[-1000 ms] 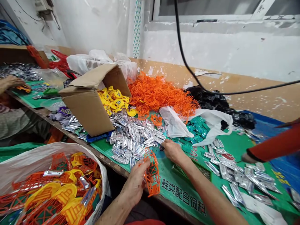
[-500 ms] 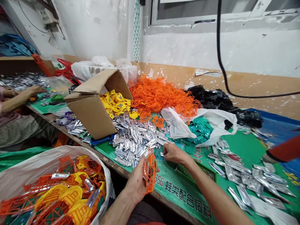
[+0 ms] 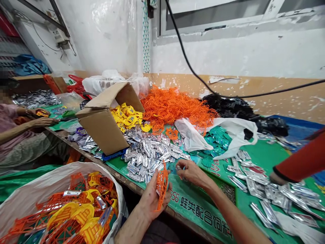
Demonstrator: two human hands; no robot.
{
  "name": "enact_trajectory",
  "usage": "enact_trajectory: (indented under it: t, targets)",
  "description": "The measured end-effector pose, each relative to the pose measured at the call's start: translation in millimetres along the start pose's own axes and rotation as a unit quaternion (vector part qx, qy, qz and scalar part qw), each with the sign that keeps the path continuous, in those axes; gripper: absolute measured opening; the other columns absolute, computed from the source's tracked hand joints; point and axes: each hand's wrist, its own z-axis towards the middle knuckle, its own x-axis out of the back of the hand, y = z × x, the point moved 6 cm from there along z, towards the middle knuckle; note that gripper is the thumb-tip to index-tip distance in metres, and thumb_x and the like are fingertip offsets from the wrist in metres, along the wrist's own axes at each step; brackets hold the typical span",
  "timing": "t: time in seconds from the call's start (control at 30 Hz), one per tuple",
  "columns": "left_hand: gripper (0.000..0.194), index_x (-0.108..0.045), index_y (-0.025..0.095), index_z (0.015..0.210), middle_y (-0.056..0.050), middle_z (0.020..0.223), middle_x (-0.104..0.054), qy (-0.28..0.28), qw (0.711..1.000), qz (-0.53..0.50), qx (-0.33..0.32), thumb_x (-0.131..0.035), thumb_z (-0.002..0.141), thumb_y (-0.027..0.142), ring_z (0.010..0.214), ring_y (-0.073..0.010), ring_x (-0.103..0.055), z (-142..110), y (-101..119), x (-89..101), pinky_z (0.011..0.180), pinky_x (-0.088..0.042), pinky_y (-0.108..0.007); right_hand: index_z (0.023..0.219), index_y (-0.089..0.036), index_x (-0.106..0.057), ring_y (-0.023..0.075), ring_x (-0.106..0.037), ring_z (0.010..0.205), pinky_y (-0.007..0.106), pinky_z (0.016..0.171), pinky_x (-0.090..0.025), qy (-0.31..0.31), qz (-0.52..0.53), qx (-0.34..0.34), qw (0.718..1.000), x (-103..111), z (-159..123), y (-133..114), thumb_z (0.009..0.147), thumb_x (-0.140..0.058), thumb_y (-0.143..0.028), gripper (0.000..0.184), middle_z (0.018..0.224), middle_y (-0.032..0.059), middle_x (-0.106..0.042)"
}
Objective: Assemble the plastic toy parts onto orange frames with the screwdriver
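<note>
My left hand (image 3: 152,195) holds an orange plastic lattice piece (image 3: 161,186) upright, with the fingers curled around its lower part. My right hand (image 3: 193,173) is pinched on a small silver piece (image 3: 179,167) at the front edge of a heap of silver foil-like pieces (image 3: 144,152). Teal pieces (image 3: 218,139) lie beyond that hand. The green printed sheet (image 3: 203,210) on the bench runs under both hands.
A tipped cardboard box (image 3: 101,130) spills yellow pieces (image 3: 125,117) beside an orange heap (image 3: 175,108). A white sack (image 3: 22,200) of mixed pieces sits front left. A co-worker's red sleeve (image 3: 302,159) reaches in at right; another person's hands (image 3: 43,122) work at left.
The view has tilted, shifting the scene lower. My left hand has turned the orange piece, and my right fingertips have closed on the silver piece. The red sleeve has reached further in.
</note>
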Motion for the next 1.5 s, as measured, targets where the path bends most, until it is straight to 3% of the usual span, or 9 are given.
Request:
enact_trajectory:
  t: [0.13, 0.3, 0.43, 0.63, 0.8, 1.2, 1.4, 1.5]
  targets:
    - [0.043, -0.064, 0.017, 0.098, -0.004, 0.053, -0.063, -0.003, 1.0, -0.006, 0.005, -0.036, 0.097, 0.05, 0.029, -0.0054, -0.037, 2, 0, -0.5, 0.034, -0.018, -0.014, 0.086, -0.018, -0.051, 0.0077, -0.049, 0.043, 0.022, 0.044, -0.042, -0.016, 0.193, 0.012, 0.981, 1, -21, -12, 0.08, -0.061, -0.035, 0.021, 0.057, -0.0066, -0.055]
    - [0.044, -0.064, 0.017, 0.099, -0.003, 0.051, -0.061, -0.005, 1.0, -0.006, 0.013, -0.036, 0.097, 0.05, 0.029, -0.0053, -0.037, 6, -3, -2.3, 0.034, -0.017, -0.014, 0.089, -0.019, -0.053, 0.0082, -0.055, 0.048, 0.025, 0.048, -0.05, -0.03, 0.355, 0.016, 0.934, -6, -44, -22, 0.066, -0.075, -0.043, 0.04, 0.064, -0.0064, -0.056]
    - [0.046, -0.065, 0.016, 0.099, 0.001, 0.044, -0.053, -0.004, 1.0, -0.002, 0.024, -0.035, 0.097, 0.051, 0.027, -0.0047, -0.031, 7, -7, -4.0, 0.033, -0.015, -0.014, 0.089, -0.019, -0.058, 0.0081, -0.056, 0.049, 0.025, 0.05, -0.053, -0.037, 0.417, 0.02, 0.908, -15, -52, -25, 0.064, -0.08, -0.037, 0.038, 0.063, -0.0064, -0.058]
    - [0.048, -0.065, 0.014, 0.099, 0.0, 0.048, -0.056, 0.004, 1.0, 0.007, 0.026, -0.034, 0.097, 0.051, 0.029, -0.0072, -0.04, 6, -8, -5.2, 0.032, -0.019, -0.015, 0.078, -0.014, -0.065, 0.0094, -0.061, 0.053, 0.026, 0.055, -0.055, -0.053, 0.466, 0.037, 0.882, -20, -60, -27, 0.06, -0.085, -0.027, 0.03, 0.068, -0.0012, -0.065]
    - [0.05, -0.066, 0.012, 0.097, 0.0, 0.048, -0.055, 0.007, 0.999, 0.018, 0.026, -0.033, 0.098, 0.05, 0.029, -0.0077, -0.043, 7, -9, -5.3, 0.031, -0.019, -0.015, 0.085, -0.016, -0.064, 0.0093, -0.061, 0.052, 0.025, 0.051, -0.056, -0.037, 0.497, 0.027, 0.866, -22, -60, -20, 0.056, -0.087, -0.02, 0.037, 0.066, -0.0032, -0.065]
    - [0.05, -0.067, 0.012, 0.101, -0.002, 0.048, -0.058, 0.01, 0.997, 0.062, 0.035, -0.035, 0.097, 0.05, 0.031, -0.0071, -0.04, 11, -8, -0.7, 0.031, -0.02, -0.014, 0.072, -0.014, -0.059, 0.0099, -0.062, 0.049, 0.024, 0.048, -0.056, -0.015, 0.534, 0.013, 0.845, -19, -59, -12, 0.052, -0.09, -0.024, 0.038, 0.057, -0.0052, -0.061]
    - [0.049, -0.068, 0.014, 0.096, -0.003, 0.055, -0.064, 0.02, 0.994, 0.111, 0.003, -0.048, 0.09, 0.058, 0.039, -0.0119, -0.052, 14, -2, -2.5, 0.039, -0.037, -0.02, 0.071, -0.014, -0.061, 0.0091, -0.061, 0.049, 0.024, 0.051, -0.057, -0.02, 0.535, 0.017, 0.845, -12, -65, -14, 0.055, -0.089, -0.028, 0.036, 0.059, -0.0026, -0.063]
    - [0.047, -0.068, 0.014, 0.099, -0.003, 0.057, -0.066, 0.022, 0.99, 0.14, -0.008, -0.053, 0.087, 0.058, 0.042, -0.0143, -0.056, 17, -3, -3.1, 0.043, -0.043, -0.023, 0.081, -0.015, -0.064, 0.0084, -0.059, 0.046, 0.023, 0.047, -0.055, -0.016, 0.53, 0.02, 0.848, -10, -67, -15, 0.056, -0.088, -0.028, 0.036, 0.058, -0.0053, -0.06]
